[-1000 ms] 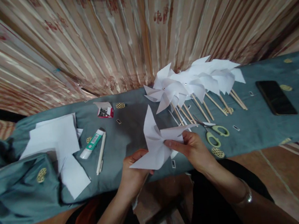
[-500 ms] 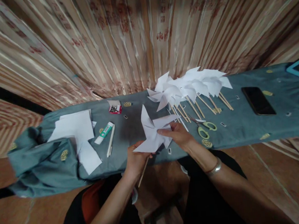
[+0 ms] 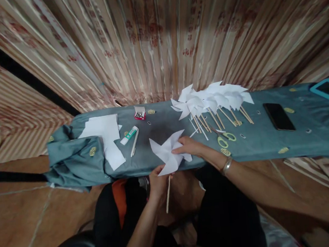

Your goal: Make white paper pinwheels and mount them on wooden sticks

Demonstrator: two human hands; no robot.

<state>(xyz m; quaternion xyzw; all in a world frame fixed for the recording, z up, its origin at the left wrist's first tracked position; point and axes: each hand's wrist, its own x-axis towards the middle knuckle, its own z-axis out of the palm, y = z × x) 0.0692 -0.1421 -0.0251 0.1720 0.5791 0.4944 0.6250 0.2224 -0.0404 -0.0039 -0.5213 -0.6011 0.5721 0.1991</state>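
Observation:
A white paper pinwheel (image 3: 167, 151) on a wooden stick (image 3: 168, 195) is held over the near edge of the teal-covered table (image 3: 259, 142). My left hand (image 3: 158, 183) grips it from below, around the stick under the paper. Fingers of my right hand (image 3: 190, 146) pinch the pinwheel's centre from the right. A silver bangle sits on my right wrist.
A heap of finished white pinwheels (image 3: 211, 100) on sticks lies at the back. Green-handled scissors (image 3: 225, 137), a black phone (image 3: 278, 116), a blue-cased tablet (image 3: 328, 90), a glue stick (image 3: 129, 135), a pen (image 3: 134, 142), a red pin box (image 3: 139, 114) and paper sheets (image 3: 104, 135) lie around. Curtains hang behind.
The view has pulled back and tilted down, so the table looks smaller. The pinwheel has come lower and nearer the table's front edge, and its stick now shows below my left hand.

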